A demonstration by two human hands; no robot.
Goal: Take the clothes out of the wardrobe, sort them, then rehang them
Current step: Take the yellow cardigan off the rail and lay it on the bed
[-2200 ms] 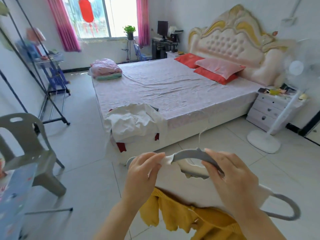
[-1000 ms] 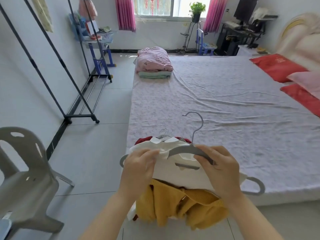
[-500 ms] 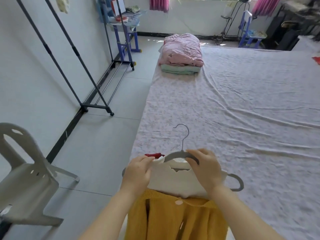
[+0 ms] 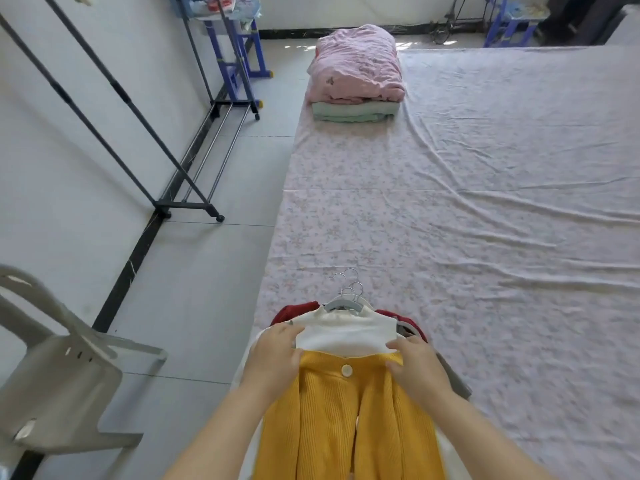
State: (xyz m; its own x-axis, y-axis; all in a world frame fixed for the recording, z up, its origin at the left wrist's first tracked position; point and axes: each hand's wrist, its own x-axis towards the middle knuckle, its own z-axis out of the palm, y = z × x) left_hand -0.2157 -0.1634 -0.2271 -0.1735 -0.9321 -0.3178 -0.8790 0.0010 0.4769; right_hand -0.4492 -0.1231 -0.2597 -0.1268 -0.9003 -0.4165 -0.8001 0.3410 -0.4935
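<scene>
A white top (image 4: 344, 329) on a grey hanger (image 4: 343, 303) lies at the near corner of the bed (image 4: 450, 220), on top of red clothes (image 4: 292, 311) with several metal hooks showing. A yellow ribbed cardigan (image 4: 346, 420) with a white button lies over its lower part. My left hand (image 4: 275, 358) grips the cardigan's left shoulder, thumb on the white top. My right hand (image 4: 414, 365) pinches the cardigan's right shoulder.
A dark metal clothes rack (image 4: 145, 140) stands along the left wall. A grey plastic chair (image 4: 59, 375) is at the near left. Folded pink and green bedding (image 4: 356, 74) sits at the far end of the bed. A blue stand (image 4: 239, 46) is beyond the rack.
The clothes went from held in the air to lying on the bed corner. Both hands left the hanger and moved down to the yellow cardigan's shoulders. The view tilted downward.
</scene>
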